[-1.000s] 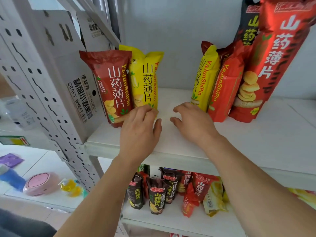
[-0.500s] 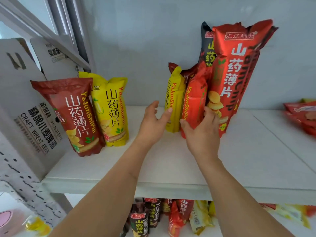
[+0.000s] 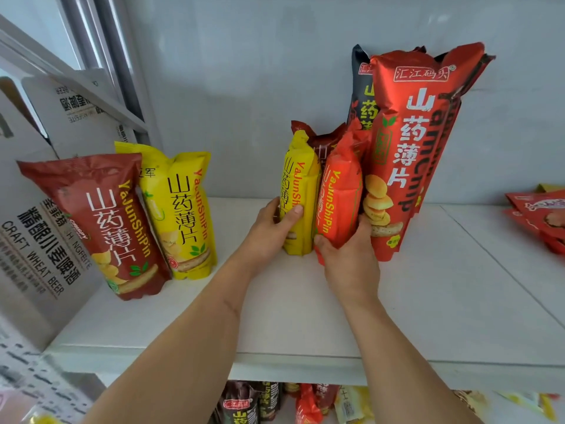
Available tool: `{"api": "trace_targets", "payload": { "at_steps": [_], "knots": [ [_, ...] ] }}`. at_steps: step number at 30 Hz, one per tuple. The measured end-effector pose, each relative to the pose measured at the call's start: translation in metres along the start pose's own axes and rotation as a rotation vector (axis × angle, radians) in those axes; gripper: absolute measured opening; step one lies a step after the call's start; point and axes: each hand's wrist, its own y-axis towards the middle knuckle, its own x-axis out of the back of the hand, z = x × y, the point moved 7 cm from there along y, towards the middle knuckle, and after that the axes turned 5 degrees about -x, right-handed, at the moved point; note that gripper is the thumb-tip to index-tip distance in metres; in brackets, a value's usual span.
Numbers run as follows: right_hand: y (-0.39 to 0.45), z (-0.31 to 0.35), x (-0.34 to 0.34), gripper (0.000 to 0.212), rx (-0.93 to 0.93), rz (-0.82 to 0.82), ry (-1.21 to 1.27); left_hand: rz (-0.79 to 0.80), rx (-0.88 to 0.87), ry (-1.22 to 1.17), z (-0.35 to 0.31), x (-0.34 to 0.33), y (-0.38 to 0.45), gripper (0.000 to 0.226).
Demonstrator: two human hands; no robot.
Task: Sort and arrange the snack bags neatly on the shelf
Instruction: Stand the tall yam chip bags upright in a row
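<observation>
On the white shelf (image 3: 428, 301), a group of upright snack bags stands at the middle. My left hand (image 3: 272, 231) grips the narrow yellow bag (image 3: 301, 179), thumb across its front. My right hand (image 3: 348, 255) holds the orange-red bag (image 3: 341, 191) beside it near its base. A dark red bag (image 3: 324, 145) stands behind these two. To their right rise a tall red bag (image 3: 412, 142) and a tall black bag (image 3: 363, 96) behind it. At the left, apart from the group, stand a dark red bag (image 3: 104, 224) and a yellow bag (image 3: 186, 209).
A grey cardboard beer box (image 3: 33, 240) leans at the shelf's left end. Flat red packets (image 3: 541, 215) lie at the far right. Several more bags (image 3: 275, 402) sit on the shelf below. The grey wall is right behind the bags.
Both hands left the shelf surface near the left pair and moved right to the middle group; the left hand now grips the yellow bag, the right holds the orange-red one.
</observation>
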Motion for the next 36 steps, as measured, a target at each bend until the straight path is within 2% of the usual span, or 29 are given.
{"api": "trace_targets", "payload": {
  "at_steps": [2,5,8,10,12,14,17,20,26,31,34,36],
  "knots": [
    [-0.003,-0.004,0.003,0.081,-0.008,0.071,0.129,-0.005,0.006,-0.024,0.001,0.005,-0.003,0.021],
    [-0.009,-0.008,0.006,0.073,-0.018,0.175,0.236,-0.009,0.012,-0.047,0.005,0.011,-0.008,0.04],
    [-0.012,-0.014,0.003,0.067,-0.053,0.268,0.292,-0.011,0.01,-0.063,0.007,0.014,-0.014,0.046],
    [-0.014,-0.015,0.0,0.075,-0.065,0.281,0.313,-0.024,0.005,-0.068,0.006,0.016,-0.02,0.051],
    [-0.016,-0.012,0.001,0.094,-0.028,0.235,0.22,-0.032,-0.002,-0.061,0.001,0.017,-0.028,0.055],
    [-0.016,-0.009,0.002,0.102,-0.006,0.175,0.131,-0.035,-0.001,-0.067,-0.002,0.018,-0.037,0.06],
    [-0.018,-0.011,0.002,0.102,-0.003,0.182,0.222,-0.046,-0.006,-0.069,-0.002,0.022,-0.049,0.056],
    [-0.024,-0.011,0.003,0.095,-0.008,0.253,0.303,-0.064,-0.035,-0.074,0.0,0.026,-0.061,0.036],
    [-0.039,-0.006,-0.003,0.086,0.012,0.395,0.263,-0.081,0.001,-0.084,0.006,0.039,-0.093,0.057],
    [-0.047,0.004,-0.008,0.087,0.061,0.503,0.26,-0.263,-0.003,0.044,0.008,0.07,-0.123,0.042],
    [-0.053,0.009,-0.016,0.087,0.076,0.577,0.256,-0.411,0.023,0.146,0.011,0.09,-0.144,0.065],
    [-0.059,0.013,-0.024,0.085,0.087,0.625,0.262,-0.508,-0.002,0.298,0.003,0.099,-0.16,0.079]
  ]
}}
